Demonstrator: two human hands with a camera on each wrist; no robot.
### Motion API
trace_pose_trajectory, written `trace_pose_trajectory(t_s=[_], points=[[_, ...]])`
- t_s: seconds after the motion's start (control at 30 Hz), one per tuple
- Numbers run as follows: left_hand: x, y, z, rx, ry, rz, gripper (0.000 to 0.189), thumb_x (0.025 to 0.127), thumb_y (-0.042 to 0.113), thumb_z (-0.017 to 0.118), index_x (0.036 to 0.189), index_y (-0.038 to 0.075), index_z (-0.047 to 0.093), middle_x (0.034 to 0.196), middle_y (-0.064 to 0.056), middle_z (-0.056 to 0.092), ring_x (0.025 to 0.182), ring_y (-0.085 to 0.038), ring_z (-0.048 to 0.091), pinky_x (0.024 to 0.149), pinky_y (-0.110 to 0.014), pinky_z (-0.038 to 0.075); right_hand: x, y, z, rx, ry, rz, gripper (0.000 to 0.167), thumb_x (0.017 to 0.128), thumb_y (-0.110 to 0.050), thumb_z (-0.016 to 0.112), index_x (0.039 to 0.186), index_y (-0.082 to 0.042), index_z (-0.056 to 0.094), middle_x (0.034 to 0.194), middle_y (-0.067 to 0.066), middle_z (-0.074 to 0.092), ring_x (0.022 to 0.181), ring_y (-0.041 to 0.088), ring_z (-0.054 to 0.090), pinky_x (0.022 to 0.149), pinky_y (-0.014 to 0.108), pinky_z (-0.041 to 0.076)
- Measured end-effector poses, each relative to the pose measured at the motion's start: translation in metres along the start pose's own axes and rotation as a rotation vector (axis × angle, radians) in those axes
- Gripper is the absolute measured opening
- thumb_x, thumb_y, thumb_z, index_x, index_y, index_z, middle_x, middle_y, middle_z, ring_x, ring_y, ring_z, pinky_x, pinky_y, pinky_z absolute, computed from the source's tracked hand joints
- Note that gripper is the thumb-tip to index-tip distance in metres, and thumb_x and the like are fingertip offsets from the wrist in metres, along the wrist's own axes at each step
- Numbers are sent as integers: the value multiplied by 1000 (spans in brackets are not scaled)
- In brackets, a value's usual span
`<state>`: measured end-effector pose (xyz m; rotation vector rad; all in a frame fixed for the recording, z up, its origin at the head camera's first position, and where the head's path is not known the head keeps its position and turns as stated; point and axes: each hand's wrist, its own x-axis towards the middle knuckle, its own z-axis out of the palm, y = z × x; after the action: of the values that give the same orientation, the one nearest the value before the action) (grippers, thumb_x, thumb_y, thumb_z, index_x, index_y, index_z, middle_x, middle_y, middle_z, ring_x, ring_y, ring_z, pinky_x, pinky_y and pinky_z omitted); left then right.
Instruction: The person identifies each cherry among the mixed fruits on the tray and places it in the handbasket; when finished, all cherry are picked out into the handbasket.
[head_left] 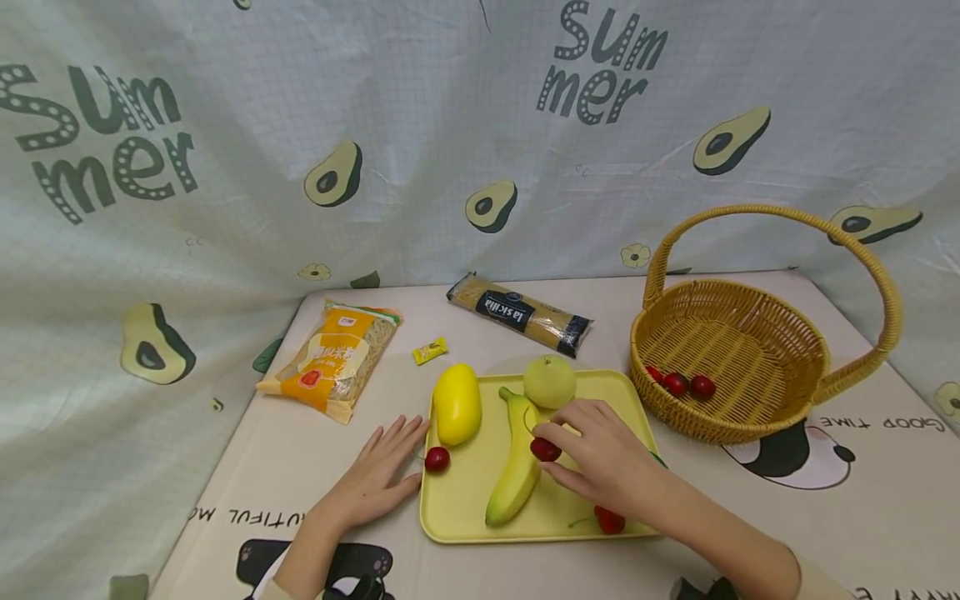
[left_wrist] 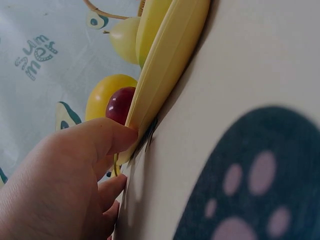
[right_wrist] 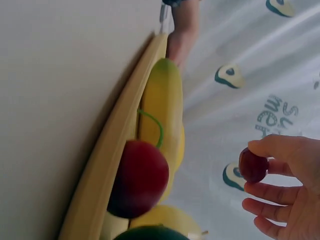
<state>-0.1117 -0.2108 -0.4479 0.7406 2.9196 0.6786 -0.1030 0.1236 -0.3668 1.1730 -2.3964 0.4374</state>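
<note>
My right hand (head_left: 611, 458) pinches a dark red cherry (head_left: 545, 449) between thumb and fingers above a banana (head_left: 515, 467); the right wrist view shows this cherry (right_wrist: 253, 165) held clear of the tray. My left hand (head_left: 378, 479) lies on the table with fingers spread, its tips at the left rim of the yellow tray (head_left: 465, 533). In the tray lie a yellow mango (head_left: 457, 404), a pale green round fruit (head_left: 550, 382), a cherry (head_left: 437, 459) near the left rim and another cherry (head_left: 610, 520) near the front. Something dark green (right_wrist: 152, 233) is mostly hidden.
A wicker basket (head_left: 780, 400) with a tall handle stands right of the tray, holding several cherries (head_left: 676, 384). Behind the tray lie a spaghetti packet (head_left: 521, 314), a small yellow packet (head_left: 430, 351) and an orange bag of grain (head_left: 337, 358). A printed cloth hangs behind.
</note>
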Motion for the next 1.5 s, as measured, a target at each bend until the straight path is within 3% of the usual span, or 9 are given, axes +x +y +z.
trace_pose_trajectory(t_s=[0.33, 0.8, 1.3, 1.5], points=[[-1, 0, 2, -11, -11, -23, 68, 85, 32, 57, 145, 17, 29, 150, -3, 24, 138, -23, 14, 111, -47, 5, -11, 20, -13, -48, 88, 63, 38, 66, -12, 77, 101, -13, 63, 94, 3, 58, 89, 20, 53, 78, 40, 45], [-1, -1, 1, -13, -22, -36, 68, 86, 32, 57, 145, 18, 27, 150, -2, 23, 138, -23, 14, 111, -46, 5, -28, 44, -30, -124, 57, 231, 34, 70, -13, 75, 102, -9, 64, 91, 6, 60, 86, 24, 54, 72, 42, 46], [1, -1, 0, -2, 8, -2, 67, 86, 32, 56, 145, 17, 28, 149, -3, 25, 138, -23, 15, 111, -47, 7, -52, 68, -40, -168, 49, 423, 35, 72, -11, 72, 105, -3, 63, 92, 14, 63, 88, 34, 54, 72, 51, 44], [1, 0, 0, -16, -1, -7, 67, 86, 31, 57, 145, 16, 28, 150, -3, 24, 138, -24, 15, 111, -47, 6, -60, 87, -39, -112, 22, 497, 32, 75, -9, 70, 105, -2, 60, 87, 14, 64, 82, 32, 56, 65, 47, 48]])
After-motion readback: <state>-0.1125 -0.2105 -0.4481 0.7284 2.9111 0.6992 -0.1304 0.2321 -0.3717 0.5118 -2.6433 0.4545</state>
